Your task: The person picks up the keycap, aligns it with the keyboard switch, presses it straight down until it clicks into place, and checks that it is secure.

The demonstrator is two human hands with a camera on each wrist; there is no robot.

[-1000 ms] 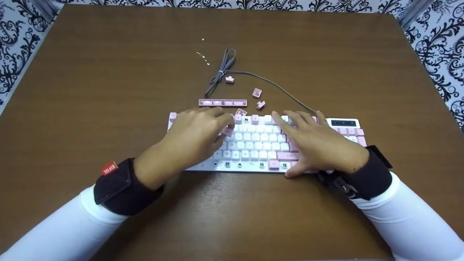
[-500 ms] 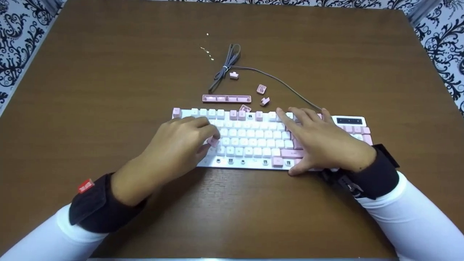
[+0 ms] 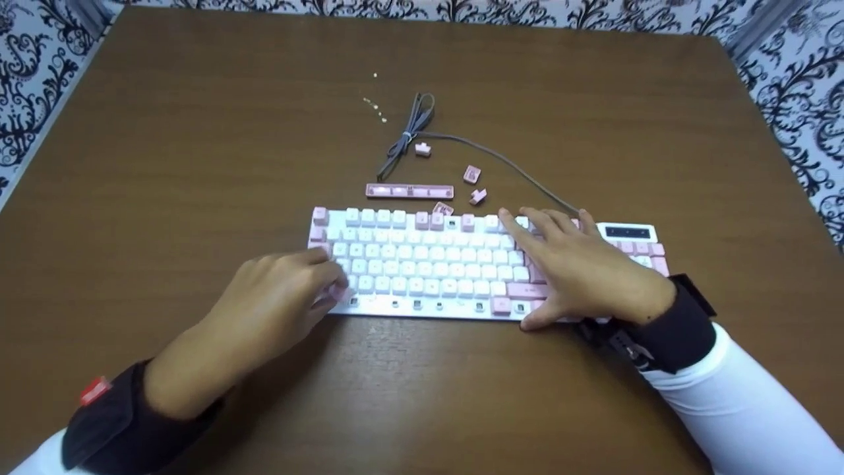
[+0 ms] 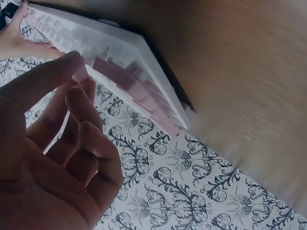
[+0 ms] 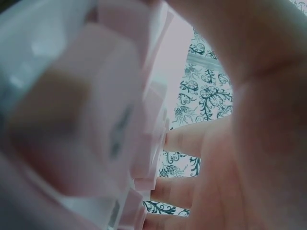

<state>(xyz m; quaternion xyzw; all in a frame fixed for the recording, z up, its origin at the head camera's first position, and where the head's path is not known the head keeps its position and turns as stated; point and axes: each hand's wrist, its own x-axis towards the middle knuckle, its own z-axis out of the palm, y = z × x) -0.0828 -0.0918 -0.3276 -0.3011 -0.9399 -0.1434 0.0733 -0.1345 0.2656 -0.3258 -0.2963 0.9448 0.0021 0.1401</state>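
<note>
A white and pink keyboard point(image 3: 422, 254) lies on the brown table point(image 3: 422, 396), with bare switches showing along its front row. Over its lower left corner, my left hand point(image 3: 273, 303) pinches a pink keycap point(image 4: 80, 73) between thumb and fingertips. In the left wrist view the keycap is partly hidden by the fingers. My right hand point(image 3: 577, 270) rests spread across the keyboard's right part, fingertips at the back edge and thumb at the front edge. Its palm hides some of the keys beneath.
Behind the keyboard lie a long pink spacebar point(image 3: 409, 192), a loose pink keycap point(image 3: 471, 174), several similar small caps and a bundled grey cable point(image 3: 409, 135). Tiny white bits point(image 3: 375, 107) are scattered farther back. Patterned white and black wallpaper point(image 3: 804, 99) surrounds the table.
My left hand has moved left and toward me, from the middle of the keyboard to its lower left corner, still pinching the pink keycap. My right hand stays in place on the keyboard.
</note>
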